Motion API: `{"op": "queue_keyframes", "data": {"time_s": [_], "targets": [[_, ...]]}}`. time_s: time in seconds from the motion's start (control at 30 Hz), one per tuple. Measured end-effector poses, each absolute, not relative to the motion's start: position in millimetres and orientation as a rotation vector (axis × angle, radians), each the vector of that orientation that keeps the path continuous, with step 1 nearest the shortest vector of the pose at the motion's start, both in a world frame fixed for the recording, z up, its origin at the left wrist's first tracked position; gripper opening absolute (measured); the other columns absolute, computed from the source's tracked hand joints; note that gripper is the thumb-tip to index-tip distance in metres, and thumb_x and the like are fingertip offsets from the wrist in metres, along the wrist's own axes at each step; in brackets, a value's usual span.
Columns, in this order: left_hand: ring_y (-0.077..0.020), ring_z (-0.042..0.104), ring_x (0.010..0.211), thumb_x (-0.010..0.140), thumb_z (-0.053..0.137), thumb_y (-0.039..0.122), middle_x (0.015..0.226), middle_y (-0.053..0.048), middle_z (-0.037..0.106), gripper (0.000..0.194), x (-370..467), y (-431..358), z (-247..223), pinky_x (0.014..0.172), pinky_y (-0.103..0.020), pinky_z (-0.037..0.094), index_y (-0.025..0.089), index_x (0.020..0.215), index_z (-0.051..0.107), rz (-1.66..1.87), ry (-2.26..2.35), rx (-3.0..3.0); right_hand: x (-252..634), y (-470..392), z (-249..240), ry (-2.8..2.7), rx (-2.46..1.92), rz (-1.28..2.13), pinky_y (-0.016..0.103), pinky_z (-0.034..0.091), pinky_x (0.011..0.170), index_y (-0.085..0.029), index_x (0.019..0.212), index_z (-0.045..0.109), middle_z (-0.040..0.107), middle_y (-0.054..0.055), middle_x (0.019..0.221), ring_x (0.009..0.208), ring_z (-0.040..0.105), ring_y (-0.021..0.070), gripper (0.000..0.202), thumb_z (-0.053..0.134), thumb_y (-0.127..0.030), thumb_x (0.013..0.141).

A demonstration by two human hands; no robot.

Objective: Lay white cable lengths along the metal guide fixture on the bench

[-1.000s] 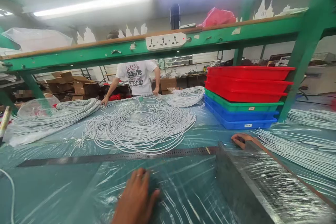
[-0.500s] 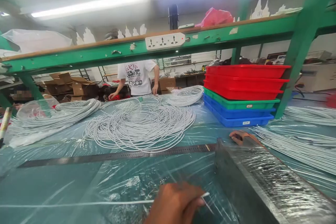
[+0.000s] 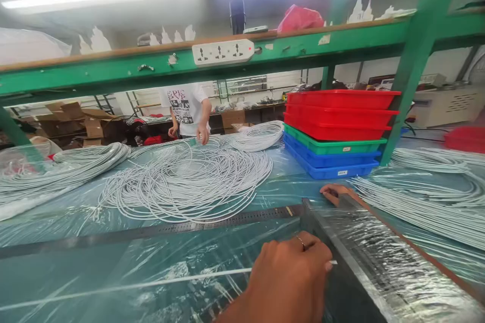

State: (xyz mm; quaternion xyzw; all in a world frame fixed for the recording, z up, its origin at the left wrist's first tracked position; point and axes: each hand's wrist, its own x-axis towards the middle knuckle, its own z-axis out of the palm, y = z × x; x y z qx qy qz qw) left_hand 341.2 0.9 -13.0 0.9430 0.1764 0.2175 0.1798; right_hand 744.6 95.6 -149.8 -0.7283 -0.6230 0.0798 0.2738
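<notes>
The left hand (image 3: 291, 277) is low in the middle of the view, its grip clenched around the end of a thin white cable (image 3: 125, 286), whose tip shows just past the fingertips at the edge of a grey metal block (image 3: 379, 272). From the hand the cable runs leftward in a straight line across the plastic-covered counter (image 3: 76, 252). The right hand (image 3: 335, 193) rests at the far corner of the metal block, touching it; whether its grip is closed on anything cannot be told, since the block hides most of it. A long metal ruler (image 3: 151, 232) lies flat across the counter, its right end meeting the block.

Beyond the ruler sits a big loose coil of white cable (image 3: 185, 181), with more bundles to the left and right. A stack of red, green and blue trays (image 3: 337, 131) stands behind the right hand. Across the counter another person in a white printed T-shirt (image 3: 185, 106) has a hand on the cables. A white power strip (image 3: 223, 52) is fixed to the green shelf above.
</notes>
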Motion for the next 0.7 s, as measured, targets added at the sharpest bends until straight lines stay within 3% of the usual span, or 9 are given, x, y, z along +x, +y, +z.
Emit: {"op": "queue_keyframes", "data": {"time_s": [0.13, 0.2, 0.27, 0.33, 0.47, 0.7], "targets": [[-0.0181, 0.066, 0.075, 0.102, 0.053, 0.019, 0.093, -0.003, 0.069, 0.012, 344.9, -1.7, -13.3, 0.064, -0.027, 0.047, 0.02, 0.094, 0.06, 0.611, 0.559, 2.694, 741.5, 93.6, -150.3, -1.652, -1.982, 0.217, 0.036, 0.051, 0.073, -0.026, 0.095, 0.07, 0.07, 0.012, 0.091, 0.08, 0.066, 0.0263, 0.042, 0.045, -0.057, 0.084], [-0.0184, 0.066, 0.069, 0.096, 0.058, 0.016, 0.096, -0.002, 0.07, 0.006, 349.2, -3.7, -13.8, 0.053, -0.028, 0.035, 0.021, 0.096, 0.061, 0.544, 0.616, 2.778, 741.5, 94.9, -153.8, -1.648, -1.983, 0.191, 0.037, 0.052, 0.078, -0.026, 0.095, 0.069, 0.07, 0.011, 0.091, 0.081, 0.065, 0.0265, 0.043, 0.046, -0.06, 0.081], [-0.0188, 0.065, 0.065, 0.087, 0.063, 0.013, 0.102, -0.001, 0.071, 0.017, 353.3, -6.2, -14.3, 0.047, -0.03, 0.018, 0.021, 0.101, 0.063, 0.464, 0.679, 2.862, 742.6, 97.0, -157.7, -1.64, -1.991, 0.167, 0.038, 0.053, 0.08, -0.027, 0.097, 0.07, 0.07, 0.011, 0.091, 0.082, 0.065, 0.0264, 0.047, 0.045, -0.062, 0.08], [-0.0193, 0.066, 0.065, 0.083, 0.065, 0.011, 0.105, 0.0, 0.072, 0.025, 356.0, -8.8, -13.9, 0.047, -0.032, 0.009, 0.022, 0.105, 0.063, 0.423, 0.7, 2.908, 744.9, 99.4, -161.4, -1.629, -2.005, 0.149, 0.038, 0.053, 0.08, -0.027, 0.098, 0.071, 0.071, 0.01, 0.094, 0.085, 0.066, 0.0263, 0.048, 0.045, -0.063, 0.078], [-0.0198, 0.068, 0.068, 0.081, 0.065, 0.011, 0.111, -0.001, 0.074, 0.028, 356.8, -12.2, -9.6, 0.043, -0.032, 0.01, 0.019, 0.108, 0.065, 0.411, 0.635, 2.947, 751.8, 103.3, -167.4, -1.621, -2.016, 0.138, 0.038, 0.053, 0.08, -0.029, 0.098, 0.072, 0.072, 0.008, 0.1, 0.09, 0.068, 0.0257, 0.047, 0.046, -0.061, 0.075], [-0.0228, 0.067, 0.063, 0.082, 0.064, 0.011, 0.111, -0.002, 0.074, 0.032, 356.4, -13.1, -7.9, 0.041, -0.034, 0.01, 0.02, 0.113, 0.064, 0.394, 0.667, 3.02, 763.1, 107.4, -178.0, -1.661, -1.978, 0.136, 0.037, 0.05, 0.074, -0.027, 0.104, 0.072, 0.071, 0.01, 0.094, 0.082, 0.066, 0.0251, 0.047, 0.047, -0.061, 0.083]]}}
